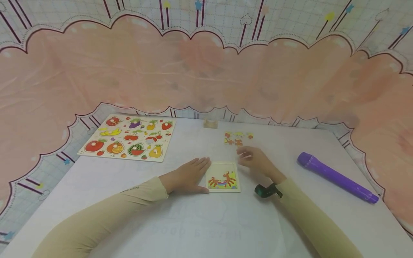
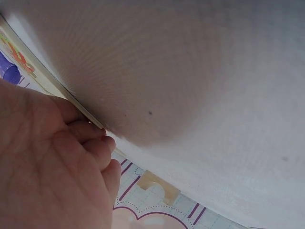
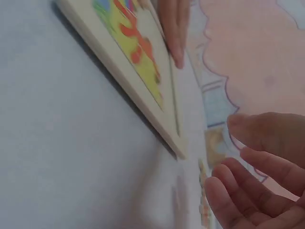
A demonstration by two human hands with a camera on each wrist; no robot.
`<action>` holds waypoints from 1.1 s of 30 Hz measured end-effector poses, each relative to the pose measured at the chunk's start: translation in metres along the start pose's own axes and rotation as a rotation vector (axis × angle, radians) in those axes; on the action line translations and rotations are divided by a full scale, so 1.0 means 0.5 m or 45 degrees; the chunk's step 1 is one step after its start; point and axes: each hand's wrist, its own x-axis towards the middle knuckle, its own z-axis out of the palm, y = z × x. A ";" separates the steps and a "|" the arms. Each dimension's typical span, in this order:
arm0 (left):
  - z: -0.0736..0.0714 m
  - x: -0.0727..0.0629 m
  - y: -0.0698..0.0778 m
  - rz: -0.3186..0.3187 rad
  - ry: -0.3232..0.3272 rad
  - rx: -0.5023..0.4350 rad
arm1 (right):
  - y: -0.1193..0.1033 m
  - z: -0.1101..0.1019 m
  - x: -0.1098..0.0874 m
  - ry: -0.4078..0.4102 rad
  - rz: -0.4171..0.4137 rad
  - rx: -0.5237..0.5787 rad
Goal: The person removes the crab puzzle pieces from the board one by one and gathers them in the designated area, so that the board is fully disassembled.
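Note:
A small square jigsaw puzzle tray (image 1: 222,167) lies flat on the table, its lower part filled with a picture of orange animals and a rainbow, its upper part bare. My left hand (image 1: 189,176) rests at the tray's left side, fingers stretched out and touching its edge; the left wrist view shows the fingertips (image 2: 107,140) along that edge. Beyond the tray lie several loose jigsaw pieces (image 1: 238,142). Just in front of them hovers my right hand (image 1: 258,163), fingers loosely bent. In the right wrist view, a gap parts its thumb and fingers (image 3: 221,191), with nothing between them.
A larger fruit peg puzzle board (image 1: 124,138) lies at the back left. A small notched wooden block (image 1: 210,124) stands near the table's far edge. On the right is a purple tube (image 1: 337,177). A patterned cloth (image 1: 206,79) hangs behind the white table (image 1: 193,222).

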 end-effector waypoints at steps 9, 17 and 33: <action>-0.001 0.000 0.000 -0.005 -0.010 -0.014 | -0.017 0.033 -0.034 -0.173 -0.109 -0.107; 0.003 0.003 -0.004 0.000 -0.001 -0.007 | -0.032 0.046 -0.037 -0.241 -0.056 -0.152; 0.001 0.004 -0.001 -0.004 -0.006 0.000 | -0.052 0.045 -0.027 -0.349 -0.049 -0.270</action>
